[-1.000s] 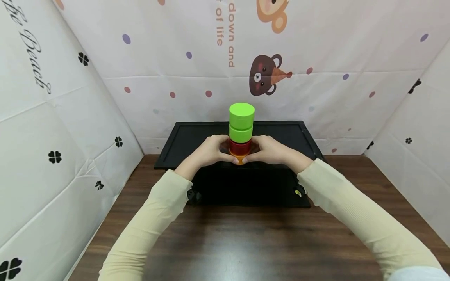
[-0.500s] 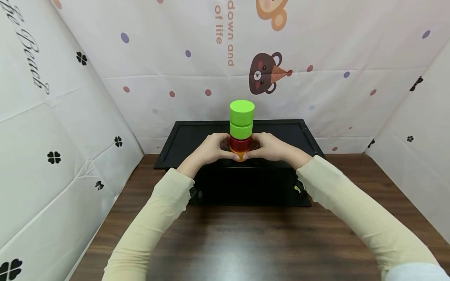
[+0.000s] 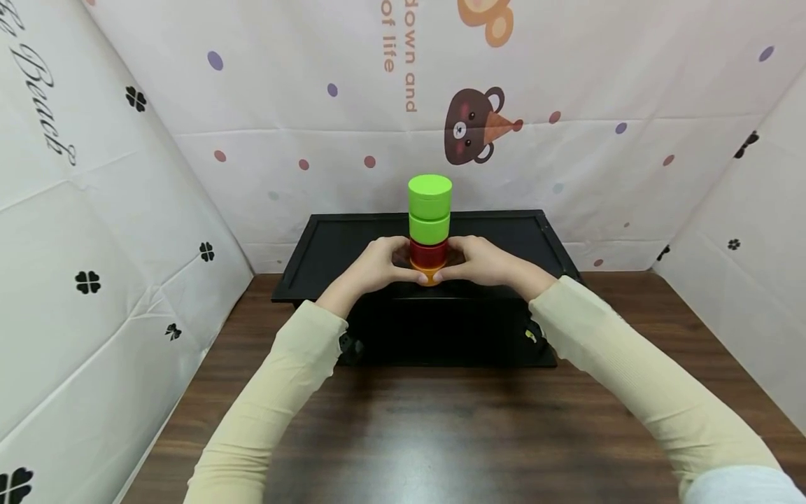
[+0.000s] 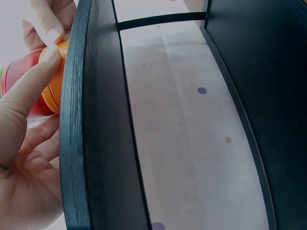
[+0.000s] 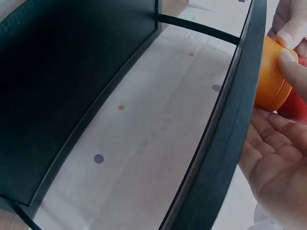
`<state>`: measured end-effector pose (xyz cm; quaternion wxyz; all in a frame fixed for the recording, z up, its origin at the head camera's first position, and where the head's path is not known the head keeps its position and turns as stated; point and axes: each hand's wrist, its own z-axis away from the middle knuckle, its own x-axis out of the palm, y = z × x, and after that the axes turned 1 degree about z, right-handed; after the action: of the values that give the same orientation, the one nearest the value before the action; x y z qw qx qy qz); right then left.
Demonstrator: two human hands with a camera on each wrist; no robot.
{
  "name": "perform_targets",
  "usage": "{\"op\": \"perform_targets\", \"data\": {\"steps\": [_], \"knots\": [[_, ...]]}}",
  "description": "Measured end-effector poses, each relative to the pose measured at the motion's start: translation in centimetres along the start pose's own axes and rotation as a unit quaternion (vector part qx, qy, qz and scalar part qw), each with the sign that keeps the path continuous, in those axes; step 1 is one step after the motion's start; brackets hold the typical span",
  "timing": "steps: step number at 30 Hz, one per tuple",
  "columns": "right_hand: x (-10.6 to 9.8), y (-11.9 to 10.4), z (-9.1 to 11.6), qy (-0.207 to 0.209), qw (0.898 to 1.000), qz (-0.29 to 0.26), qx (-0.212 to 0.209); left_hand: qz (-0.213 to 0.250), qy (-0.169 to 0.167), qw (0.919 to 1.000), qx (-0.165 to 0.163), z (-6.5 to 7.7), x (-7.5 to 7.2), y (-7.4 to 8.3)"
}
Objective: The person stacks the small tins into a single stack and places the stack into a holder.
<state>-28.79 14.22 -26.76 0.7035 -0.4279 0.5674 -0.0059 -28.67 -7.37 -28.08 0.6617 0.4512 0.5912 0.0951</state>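
A straight upright stack of round cup-like pieces stands near the front edge of the black two-tier shelf's top [image 3: 504, 231]. From the top come a bright green piece [image 3: 430, 199], another green one [image 3: 429, 229], a red one [image 3: 428, 252] and an orange one [image 3: 429, 277]. My left hand [image 3: 379, 264] and right hand [image 3: 483, 262] grip the lower stack from opposite sides. Both thumbs press the orange piece's front, their tips almost meeting. In the head view the other fingers go behind the red piece and are partly hidden. In the left wrist view, the orange piece [image 4: 56, 91] sits against the shelf top.
The shelf's dark lower level [image 3: 434, 332] lies below the hands. Brown wooden tabletop [image 3: 403, 427] spreads in front. A printed white cloth [image 3: 302, 91] hangs behind, with more white cloth at both sides. Small dark items [image 3: 350, 348] sit near the shelf's lower left corner.
The stack has shifted slightly back from the shelf's front edge, with both hands still gripping it. The head view has tilted a little.
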Motion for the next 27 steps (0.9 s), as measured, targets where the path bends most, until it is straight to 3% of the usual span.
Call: {"op": "perform_targets", "data": {"steps": [15, 27], "knots": [[0.18, 0.31, 0.32, 0.005, 1.0, -0.009, 0.008, 0.002, 0.008, 0.9999, -0.007, 0.4, 0.43, 0.04], [0.16, 0.66, 0.7, 0.022, 1.0, -0.011, 0.005, -0.026, 0.039, 0.9989, 0.005, 0.73, 0.58, -0.08]]}}
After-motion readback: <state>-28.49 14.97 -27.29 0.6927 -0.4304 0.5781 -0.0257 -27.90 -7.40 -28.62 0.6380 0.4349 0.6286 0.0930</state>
